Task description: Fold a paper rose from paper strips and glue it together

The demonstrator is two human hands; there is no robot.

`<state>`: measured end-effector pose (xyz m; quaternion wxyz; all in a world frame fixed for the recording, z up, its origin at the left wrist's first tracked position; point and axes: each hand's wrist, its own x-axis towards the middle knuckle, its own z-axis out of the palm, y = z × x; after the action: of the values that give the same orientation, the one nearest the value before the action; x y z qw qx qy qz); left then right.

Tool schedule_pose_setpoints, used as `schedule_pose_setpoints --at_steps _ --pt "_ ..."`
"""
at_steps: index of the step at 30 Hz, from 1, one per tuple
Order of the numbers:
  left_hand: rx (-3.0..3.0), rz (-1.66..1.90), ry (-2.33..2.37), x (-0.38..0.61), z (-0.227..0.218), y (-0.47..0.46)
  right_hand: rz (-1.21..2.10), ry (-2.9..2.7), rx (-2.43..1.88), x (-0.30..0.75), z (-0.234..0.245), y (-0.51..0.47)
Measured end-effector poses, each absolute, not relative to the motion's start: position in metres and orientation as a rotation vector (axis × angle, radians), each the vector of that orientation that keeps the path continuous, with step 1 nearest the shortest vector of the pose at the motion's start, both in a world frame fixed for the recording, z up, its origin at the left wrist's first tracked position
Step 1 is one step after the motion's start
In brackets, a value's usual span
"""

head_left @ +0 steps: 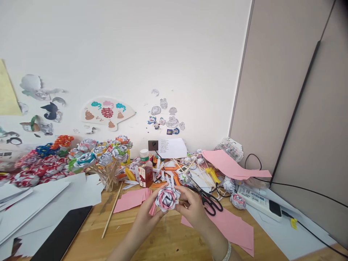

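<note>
Both hands hold a folded paper flower in white, pink and black over the middle of the wooden table. My left hand grips its left side, with thumb and fingers round the edge. On the opposite side, my right hand closes on the flower, its thumb near the lower edge. Behind the left fingers lie pink paper pieces. Black-handled scissors rest just right of my right hand, partly over pink sheets. Whatever is beneath the flower is hidden.
A bunch of paper flowers on sticks stands at the back left. Near it are a jar and a loose wooden stick. A black tablet lies on the left, a white power strip on the right. Paper scraps clutter the back.
</note>
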<state>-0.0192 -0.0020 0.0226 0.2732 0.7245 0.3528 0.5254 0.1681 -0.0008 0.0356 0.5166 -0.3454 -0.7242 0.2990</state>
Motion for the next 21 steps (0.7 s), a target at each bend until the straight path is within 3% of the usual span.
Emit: schedule_pose_setpoints --at_steps 21 --pt "2.029 1.305 1.180 -0.017 0.037 -0.002 0.615 -1.920 -1.011 0.170 0.044 0.002"
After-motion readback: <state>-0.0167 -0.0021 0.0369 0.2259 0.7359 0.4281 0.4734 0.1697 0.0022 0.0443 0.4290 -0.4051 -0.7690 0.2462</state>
